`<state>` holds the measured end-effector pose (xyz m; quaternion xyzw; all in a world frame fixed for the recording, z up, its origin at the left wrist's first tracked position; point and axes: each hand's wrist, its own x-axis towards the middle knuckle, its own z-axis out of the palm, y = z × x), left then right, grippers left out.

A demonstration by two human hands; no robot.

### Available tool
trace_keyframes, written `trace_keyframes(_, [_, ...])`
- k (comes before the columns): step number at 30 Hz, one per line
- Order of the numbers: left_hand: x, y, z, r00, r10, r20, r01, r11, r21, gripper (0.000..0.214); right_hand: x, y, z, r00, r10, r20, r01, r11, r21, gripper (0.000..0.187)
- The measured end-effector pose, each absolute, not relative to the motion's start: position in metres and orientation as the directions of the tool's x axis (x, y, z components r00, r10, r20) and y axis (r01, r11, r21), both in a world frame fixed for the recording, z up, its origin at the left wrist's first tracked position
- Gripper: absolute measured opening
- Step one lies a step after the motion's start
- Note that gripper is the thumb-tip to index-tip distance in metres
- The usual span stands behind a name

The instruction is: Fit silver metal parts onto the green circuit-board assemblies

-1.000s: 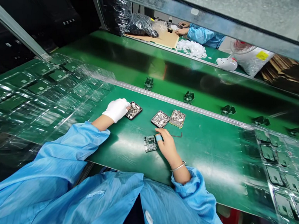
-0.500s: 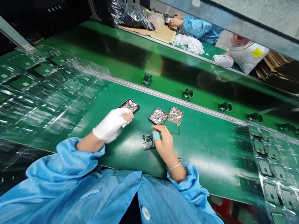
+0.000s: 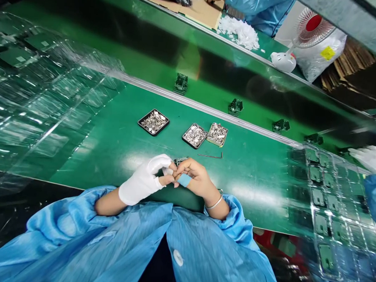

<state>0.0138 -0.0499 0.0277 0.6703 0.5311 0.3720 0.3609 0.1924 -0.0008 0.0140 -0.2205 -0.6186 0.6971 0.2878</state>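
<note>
My left hand (image 3: pixel 144 178), in a white glove with bare fingertips, meets my right hand (image 3: pixel 197 179) just in front of my body. Both hands are closed, thumb and fingertips pressed together; whatever small thing is between them is hidden. A blue wrap circles a finger of the right hand. Just beyond the fingertips, a green circuit board (image 3: pixel 181 160) shows only in part, the rest covered by my hands. Farther out lie a black tray of small metal parts (image 3: pixel 153 122), a second such tray (image 3: pixel 195 135) and a third, yellowish-edged one (image 3: pixel 217 134). An L-shaped hex key (image 3: pixel 210 156) rests nearer my right hand.
Along the raised rail (image 3: pixel 202 106), several board assemblies (image 3: pixel 236 106) sit on the green strip. Clear plastic blister trays stand left (image 3: pixel 62 98) and right (image 3: pixel 324 201), the right one holding boards. A co-worker's gloved hand (image 3: pixel 369 158) reaches in at right. Across stands a fan (image 3: pixel 311 28).
My left hand has come away from the left parts tray to meet my right hand in front of the circuit board. A co-worker's gloved hand has appeared at right. The view has tilted down.
</note>
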Motion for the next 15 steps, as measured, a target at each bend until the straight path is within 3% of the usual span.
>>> trace_keyframes(5, [0.016, -0.056, 0.026, 0.219, 0.955, 0.199, 0.440, -0.278, 0.854, 0.039, 0.197, -0.006, 0.014, -0.745, 0.667, -0.022, -0.094, -0.137, -0.986, 0.035])
trace_keyframes(8, [0.015, -0.058, 0.026, 0.253, 0.939, 0.234, 0.489, -0.333, 0.806, 0.043, 0.200, -0.009, 0.011, -0.727, 0.686, 0.019, -0.065, -0.042, -0.997, 0.028])
trace_keyframes(13, [0.013, -0.059, 0.024, 0.351, 0.903, 0.246, 0.582, -0.416, 0.699, 0.050, 0.206, -0.005, 0.013, -0.790, 0.610, 0.061, -0.048, 0.037, -0.998, 0.022])
trace_keyframes(15, [0.013, -0.058, 0.022, 0.374, 0.888, 0.268, 0.583, -0.450, 0.676, 0.048, 0.208, -0.002, 0.016, -0.795, 0.598, 0.099, -0.019, 0.139, -0.990, 0.021])
